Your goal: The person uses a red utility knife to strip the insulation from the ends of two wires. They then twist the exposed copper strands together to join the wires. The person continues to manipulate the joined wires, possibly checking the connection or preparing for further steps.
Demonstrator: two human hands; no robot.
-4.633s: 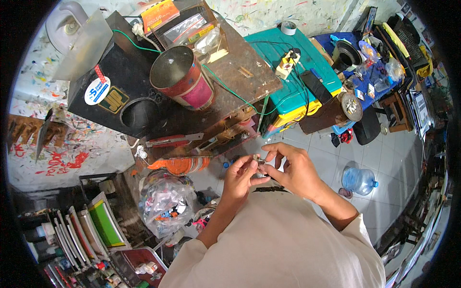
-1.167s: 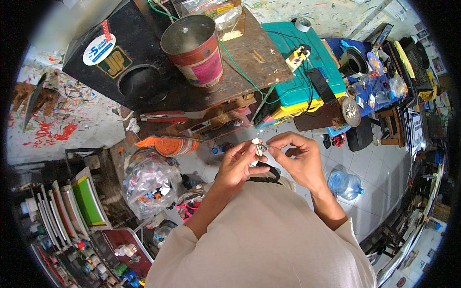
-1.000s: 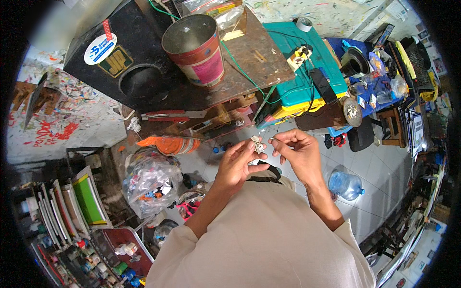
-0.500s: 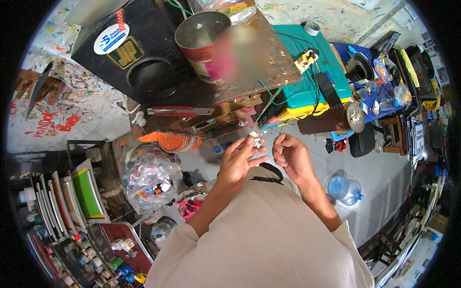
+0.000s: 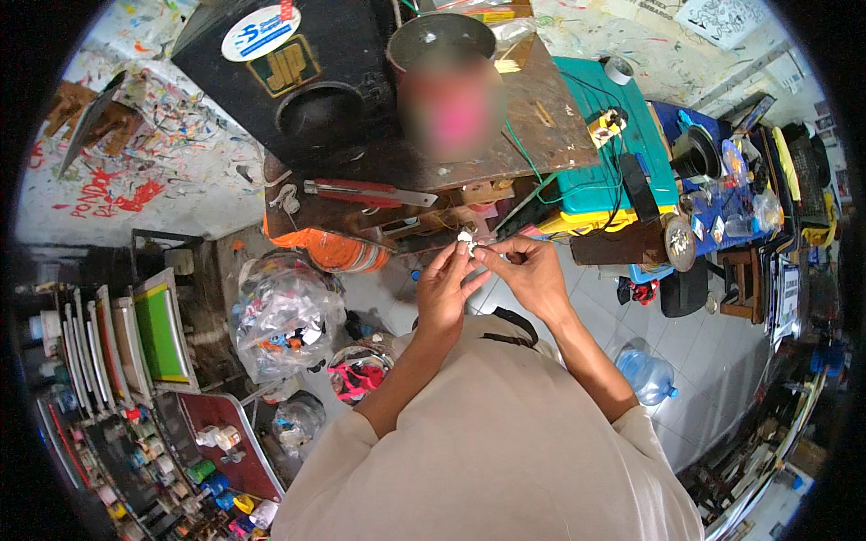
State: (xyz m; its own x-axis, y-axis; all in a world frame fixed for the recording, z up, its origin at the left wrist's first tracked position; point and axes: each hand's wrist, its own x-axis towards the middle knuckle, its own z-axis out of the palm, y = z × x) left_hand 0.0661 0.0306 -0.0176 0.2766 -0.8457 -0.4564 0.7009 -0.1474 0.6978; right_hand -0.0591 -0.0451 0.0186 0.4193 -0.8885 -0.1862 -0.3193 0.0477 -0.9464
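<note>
Your left hand (image 5: 442, 287) was near the middle of the view, its thumb and forefinger pinched narrowly on a small white piece (image 5: 466, 238), which stuck up at about twelve o'clock above the fingertips. Your right hand (image 5: 537, 278) came in from three o'clock, thumb and forefinger nearly together just beside the piece; you could not tell from here whether they touched it or held something small of their own. Counting the clock from your hands, a can (image 5: 451, 95), mostly blurred, stood just before twelve on the brown table (image 5: 550, 140). At half past ten was a black speaker box (image 5: 329, 149), and at ten a red-handled tool (image 5: 361, 193) with a flat blade lay near the table's front edge. A teal box (image 5: 577, 185) sat at about half past one, with a power strip (image 5: 607, 127) on it. At four o'clock, a clear blue water bottle (image 5: 643, 374) lay on its side on the tiled floor (image 5: 695, 379). Toward nine was an orange bundle (image 5: 338, 251), and a little lower, between eight and nine, a stuffed clear plastic bag (image 5: 287, 316).
</note>
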